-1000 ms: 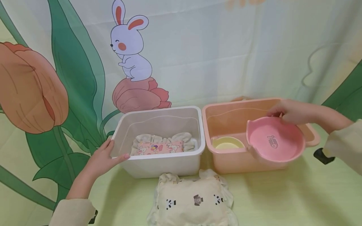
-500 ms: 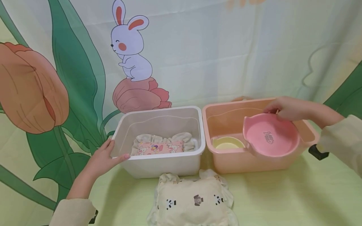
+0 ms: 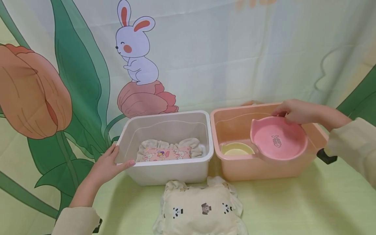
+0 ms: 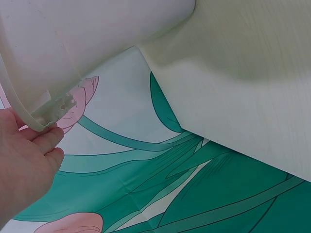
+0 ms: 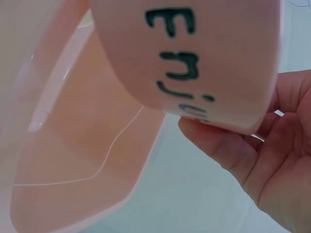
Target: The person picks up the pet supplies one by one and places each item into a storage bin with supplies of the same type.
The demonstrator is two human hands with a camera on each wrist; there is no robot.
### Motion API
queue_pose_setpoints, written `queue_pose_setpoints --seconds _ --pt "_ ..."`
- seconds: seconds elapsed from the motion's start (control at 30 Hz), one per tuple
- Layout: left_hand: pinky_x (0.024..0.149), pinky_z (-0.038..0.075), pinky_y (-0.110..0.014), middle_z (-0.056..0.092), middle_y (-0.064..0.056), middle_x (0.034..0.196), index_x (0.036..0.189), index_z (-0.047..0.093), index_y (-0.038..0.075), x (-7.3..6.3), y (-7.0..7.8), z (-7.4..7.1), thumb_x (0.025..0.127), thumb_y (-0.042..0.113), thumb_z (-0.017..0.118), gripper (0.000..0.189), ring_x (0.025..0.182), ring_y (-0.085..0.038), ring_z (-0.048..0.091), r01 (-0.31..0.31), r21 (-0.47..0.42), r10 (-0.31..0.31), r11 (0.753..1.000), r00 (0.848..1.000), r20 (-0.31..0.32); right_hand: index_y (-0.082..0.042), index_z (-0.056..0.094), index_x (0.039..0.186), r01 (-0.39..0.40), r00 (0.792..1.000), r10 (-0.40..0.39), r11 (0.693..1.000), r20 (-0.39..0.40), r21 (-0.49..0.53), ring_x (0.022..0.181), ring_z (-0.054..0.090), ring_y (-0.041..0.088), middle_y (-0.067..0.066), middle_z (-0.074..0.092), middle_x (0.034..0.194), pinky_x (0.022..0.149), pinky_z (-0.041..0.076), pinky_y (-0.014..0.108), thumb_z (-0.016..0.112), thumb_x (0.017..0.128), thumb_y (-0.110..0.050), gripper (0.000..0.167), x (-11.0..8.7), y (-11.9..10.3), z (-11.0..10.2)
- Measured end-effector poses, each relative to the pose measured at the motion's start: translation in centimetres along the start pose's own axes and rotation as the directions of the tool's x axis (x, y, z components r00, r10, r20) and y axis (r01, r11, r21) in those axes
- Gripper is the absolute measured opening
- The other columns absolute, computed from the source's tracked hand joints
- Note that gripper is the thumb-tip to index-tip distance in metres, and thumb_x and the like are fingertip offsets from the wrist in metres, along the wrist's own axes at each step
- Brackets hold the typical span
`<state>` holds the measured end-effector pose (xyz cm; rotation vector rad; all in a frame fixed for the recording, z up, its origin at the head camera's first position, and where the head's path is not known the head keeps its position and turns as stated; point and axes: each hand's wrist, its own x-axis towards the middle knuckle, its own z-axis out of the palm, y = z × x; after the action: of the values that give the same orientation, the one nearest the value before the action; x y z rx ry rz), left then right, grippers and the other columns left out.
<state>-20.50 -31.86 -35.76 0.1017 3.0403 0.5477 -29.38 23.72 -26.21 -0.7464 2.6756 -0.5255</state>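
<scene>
My right hand (image 3: 296,111) pinches the back rim of a pink cat-eared bowl (image 3: 279,138), tilted above the right part of the peach bin (image 3: 258,169). Dark lettering runs along the outside of the pink bowl (image 5: 189,58) in the right wrist view, where my thumb and fingers (image 5: 218,150) grip its edge. A yellow bowl (image 3: 237,148) sits inside the peach bin. At the left, my left hand (image 3: 107,164) grips the rim corner of a white bin (image 3: 173,171); the left wrist view shows fingers (image 4: 46,141) curled round that rim. A pink ruffled pillow (image 3: 167,153) lies in the white bin.
A cream pillow (image 3: 199,209) with animal prints lies on the pale green table (image 3: 273,205), in front of the two bins. Behind them hangs a backdrop cloth (image 3: 205,65) printed with a rabbit and tulips. The bins stand side by side, close together.
My right hand has moved slightly left and up with the pink bowl, bringing it farther over the peach bin. My left hand has stayed on the white bin's rim.
</scene>
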Motion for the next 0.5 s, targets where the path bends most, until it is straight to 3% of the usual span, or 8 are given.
queue_pose_setpoints --seconds 0.5 --pt "0.093 0.027 -0.063 0.01 -0.026 0.145 0.14 0.009 -0.003 0.0 0.05 -0.02 0.078 0.06 0.051 0.097 0.125 -0.049 0.022 0.003 -0.004 -0.003 1.0 1.0 -0.006 0.002 0.06 0.108 -0.033 0.999 0.033 0.999 -0.027 0.016 0.074 0.052 0.019 0.01 0.061 0.088 0.051 0.044 0.028 0.037 0.068 0.012 0.047 0.77 0.48 -0.17"
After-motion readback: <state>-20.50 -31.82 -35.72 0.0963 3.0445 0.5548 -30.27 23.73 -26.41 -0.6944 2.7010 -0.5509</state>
